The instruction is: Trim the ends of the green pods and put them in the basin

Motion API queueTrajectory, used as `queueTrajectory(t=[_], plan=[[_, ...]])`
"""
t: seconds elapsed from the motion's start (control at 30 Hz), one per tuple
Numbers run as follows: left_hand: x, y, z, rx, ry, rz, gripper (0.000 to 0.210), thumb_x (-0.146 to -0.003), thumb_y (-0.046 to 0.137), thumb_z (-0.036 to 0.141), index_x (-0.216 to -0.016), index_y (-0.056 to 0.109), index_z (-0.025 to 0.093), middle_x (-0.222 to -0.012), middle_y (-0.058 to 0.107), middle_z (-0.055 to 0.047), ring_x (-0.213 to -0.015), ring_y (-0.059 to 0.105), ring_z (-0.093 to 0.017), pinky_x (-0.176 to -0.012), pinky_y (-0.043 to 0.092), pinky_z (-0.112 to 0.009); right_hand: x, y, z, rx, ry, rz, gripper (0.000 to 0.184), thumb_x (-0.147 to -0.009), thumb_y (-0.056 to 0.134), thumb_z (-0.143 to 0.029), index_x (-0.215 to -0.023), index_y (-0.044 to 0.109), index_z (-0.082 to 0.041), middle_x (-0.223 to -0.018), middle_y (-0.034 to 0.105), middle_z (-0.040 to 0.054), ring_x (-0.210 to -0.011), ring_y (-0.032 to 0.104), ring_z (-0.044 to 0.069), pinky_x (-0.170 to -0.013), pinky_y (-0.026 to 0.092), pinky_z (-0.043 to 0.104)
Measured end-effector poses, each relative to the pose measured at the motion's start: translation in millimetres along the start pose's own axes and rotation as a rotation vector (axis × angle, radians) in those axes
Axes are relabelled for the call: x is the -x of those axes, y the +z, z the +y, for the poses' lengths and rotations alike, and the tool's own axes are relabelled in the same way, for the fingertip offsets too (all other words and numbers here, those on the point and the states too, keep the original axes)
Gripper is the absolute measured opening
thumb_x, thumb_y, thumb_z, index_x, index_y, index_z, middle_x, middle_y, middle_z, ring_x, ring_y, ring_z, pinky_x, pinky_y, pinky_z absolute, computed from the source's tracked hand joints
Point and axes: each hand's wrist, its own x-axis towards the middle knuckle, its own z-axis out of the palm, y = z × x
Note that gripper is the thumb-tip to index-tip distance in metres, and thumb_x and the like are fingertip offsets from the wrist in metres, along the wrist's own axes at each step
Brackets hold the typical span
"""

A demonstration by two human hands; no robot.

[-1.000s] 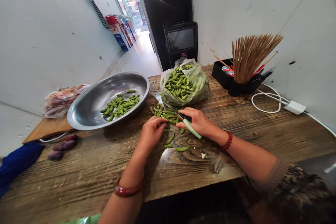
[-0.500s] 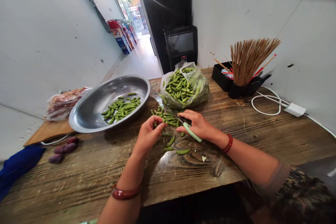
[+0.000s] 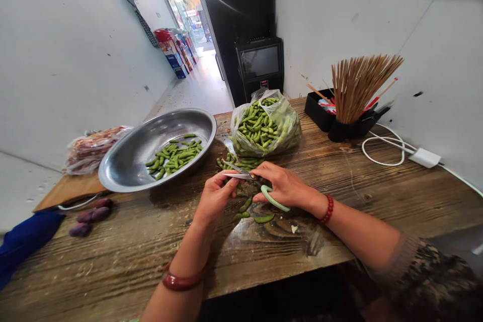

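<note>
My right hand is closed around scissors with pale green handles. Their blades are parted and point left, at the fingertips of my left hand. Thumb and fingers of that hand are pinched together on an edamame pod, mostly hidden by the fingers. Behind and below the blades lies a small heap of edamame pods, with a few loose pods nearer me. A clear plastic bag full of pods stands just beyond. To the left, a wide metal basin holds more pods.
A black holder with many thin wooden sticks stands at the right, near a white adapter and cable. Several purple-red oval items lie left, by a blue cloth. A bagged bundle rests on a board behind.
The scissors have swung left and their blades have opened, reaching my left fingertips. My left hand stays nearly in place, still pinched.
</note>
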Motion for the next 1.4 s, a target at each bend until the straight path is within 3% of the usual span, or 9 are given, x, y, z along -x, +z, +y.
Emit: queueTrajectory(t=[0.47,0.87,1.27,1.4], plan=[[0.2,1.3,-3.4,0.001,0.001,-0.026,0.023,-0.073,0.074,0.033,-0.084,0.07,0.014,-0.069,0.066,-0.002,-0.048,0.041,-0.006,-0.045,0.029,-0.02,-0.3,0.5,0.9,0.051,-0.022,-0.014,0.063,-0.072,0.078,-0.039,-0.125,0.055,-0.015,-0.102,0.058,0.0081,-0.09,0.058,0.021,-0.08,0.049,0.033],[1.0,1.8,-0.7,-0.013,0.023,-0.035,0.022,-0.071,0.074,0.033,-0.081,0.071,0.013,-0.068,0.065,-0.003,-0.048,0.04,-0.007,-0.045,0.029,-0.02,-0.4,-0.2,1.3,0.0,-0.042,-0.028,0.049,-0.078,0.073,-0.036,-0.12,0.058,-0.016,-0.101,0.06,0.0084,-0.09,0.059,0.02,-0.079,0.049,0.031],[1.4,-5.4,3.4,-0.18,0.01,-0.01,0.021,-0.073,0.072,0.035,-0.077,0.073,0.014,-0.06,0.06,0.0,-0.046,0.037,-0.006,-0.043,0.025,-0.02,0.1,0.1,7.4,0.033,-0.038,-0.035,0.045,-0.08,0.071,-0.036,-0.119,0.061,-0.017,-0.102,0.063,0.0086,-0.09,0.062,0.02,-0.075,0.048,0.028],[-1.7,-10.7,2.6,-0.059,0.005,0.064,0.023,-0.071,0.075,0.033,-0.086,0.072,0.016,-0.057,0.054,0.003,-0.044,0.034,-0.005,-0.041,0.022,-0.018,-2.3,2.0,10.5,-0.047,0.012,0.027,0.045,-0.077,0.075,-0.037,-0.114,0.064,-0.016,-0.095,0.064,0.0072,-0.084,0.061,0.018,-0.074,0.048,0.028]])
